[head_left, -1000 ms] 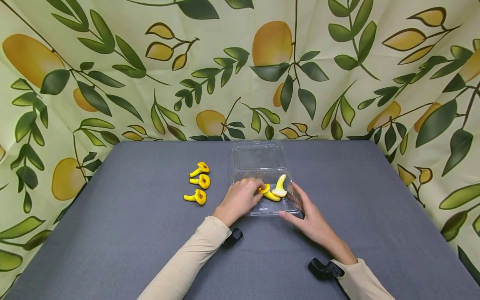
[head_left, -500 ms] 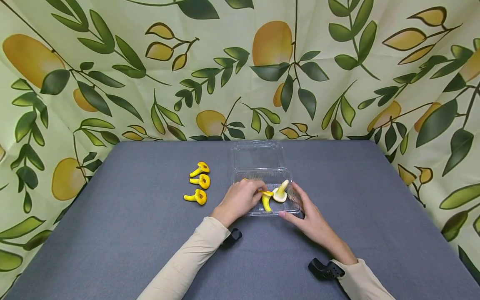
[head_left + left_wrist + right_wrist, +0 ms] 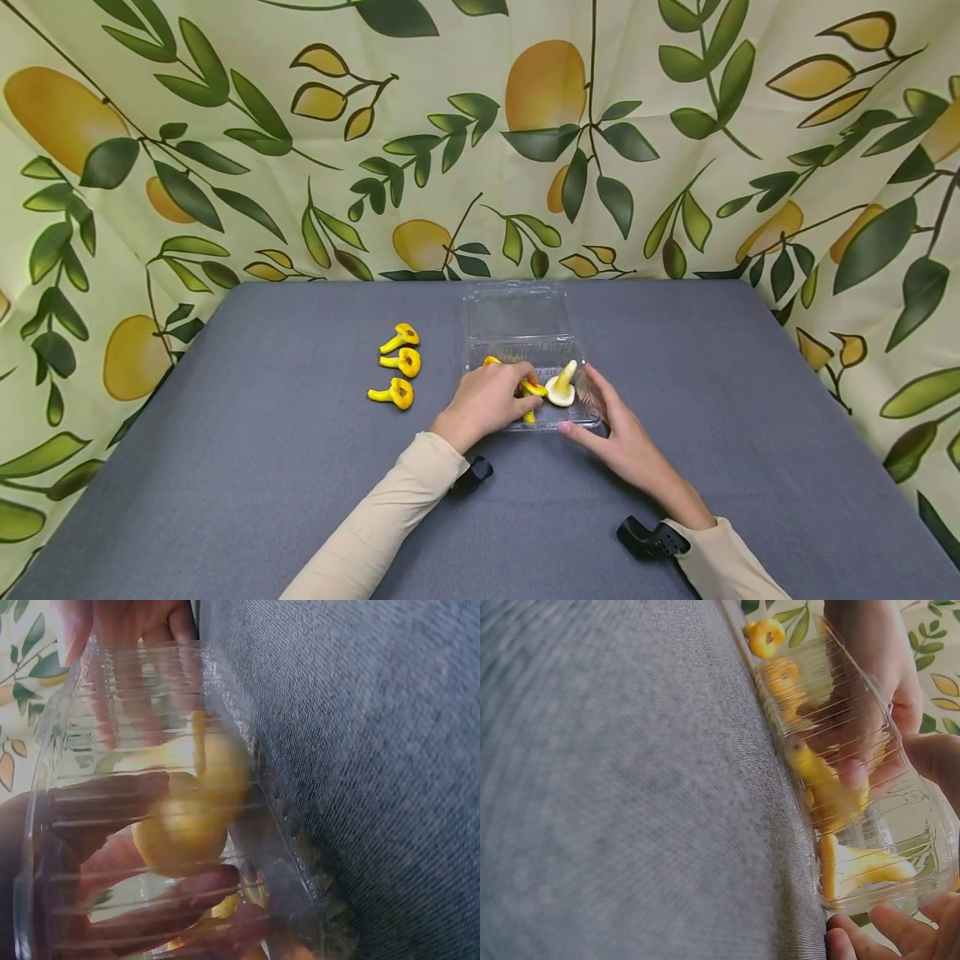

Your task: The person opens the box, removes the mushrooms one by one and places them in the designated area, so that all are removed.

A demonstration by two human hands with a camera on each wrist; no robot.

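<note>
A clear plastic clamshell container (image 3: 517, 315) lies with its lid tipped back. My left hand (image 3: 487, 400) reaches into its tray and pinches a yellow chanterelle mushroom (image 3: 533, 389) between thumb and fingers; the hand covers part of it. Just right of those fingertips, a pale-bottomed chanterelle (image 3: 560, 390) stands cap down, stem up. Behind the left knuckles peeks another yellow mushroom (image 3: 491, 360), mostly hidden. My right hand (image 3: 630, 442) holds the tray's right end, thumb at the front corner and fingers along the side. Through the ribbed plastic, the left wrist view shows fingers around a yellow cap (image 3: 184, 836).
Left of the container, three yellow mushrooms lie in a column on the grey cloth: a far one (image 3: 400, 337), a middle one (image 3: 407, 362) and a near one (image 3: 392, 394). A leaf-and-fruit patterned curtain (image 3: 450, 192) rises behind the table.
The mushroom at my left fingertips has turned stem toward the front and shifted slightly left. The pale-bottomed one has settled cap down. My left hand has shifted slightly forward; the right has stayed put.
</note>
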